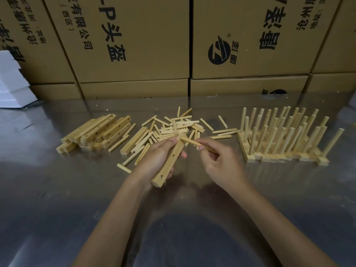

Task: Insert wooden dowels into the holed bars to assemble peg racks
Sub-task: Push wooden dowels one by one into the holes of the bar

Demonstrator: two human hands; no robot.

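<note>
My left hand [157,157] grips a pale wooden holed bar [169,163], held slanted above the steel table with two holes showing on its upper face. My right hand [219,160] pinches a wooden dowel [190,142] whose far tip meets the bar's far end, close to my left fingertips. Behind my hands lies a loose heap of dowels [175,128]. A stack of empty holed bars [98,132] sits to the left. Several finished peg racks [283,143], with their dowels standing upright, are lined up on the right.
Large printed cardboard boxes [134,45] wall off the back of the steel table [57,189]. White foam pieces [11,81] lie at the far left. One stray dowel [124,168] lies left of my left wrist, and a single bar [134,140] lies between stack and heap.
</note>
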